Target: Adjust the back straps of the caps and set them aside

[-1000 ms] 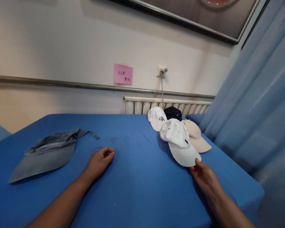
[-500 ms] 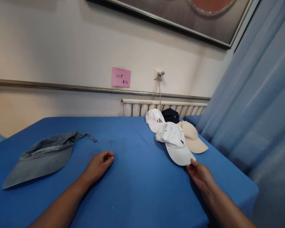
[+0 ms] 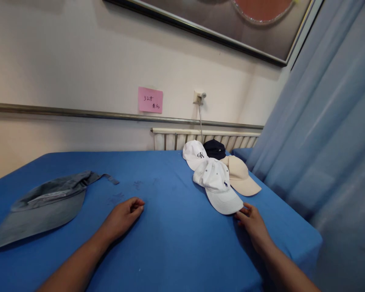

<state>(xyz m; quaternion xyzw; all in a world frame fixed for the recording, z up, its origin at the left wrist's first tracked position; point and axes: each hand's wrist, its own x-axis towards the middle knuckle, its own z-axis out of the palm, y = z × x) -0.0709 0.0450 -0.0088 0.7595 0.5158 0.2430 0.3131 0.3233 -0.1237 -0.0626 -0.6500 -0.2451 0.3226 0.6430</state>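
A white baseball cap (image 3: 214,178) with a small dark horse-rider emblem lies on the blue-covered table, its brim towards me. At the brim's front right edge is my right hand (image 3: 254,225), thumb and fingers slightly apart; whether they still touch the brim I cannot tell. My left hand (image 3: 124,215) rests loosely closed on the cloth, with nothing visible in it. To its left lies a grey cap (image 3: 48,202), flattened, its strap trailing right. Behind the emblem cap sit a white cap with black letters (image 3: 194,154), a navy cap (image 3: 214,149) and a beige cap (image 3: 240,176).
The blue cloth (image 3: 170,243) covers the table up to the wall. A radiator (image 3: 170,140) and a metal rail (image 3: 109,115) run along the wall, under a pink note (image 3: 150,100) and a plugged socket (image 3: 198,97). A blue curtain (image 3: 316,121) hangs at the right.
My right thumb has come off the top of the brim and the grip has loosened. The left hand stays closed on the cloth. The view has shifted slightly.
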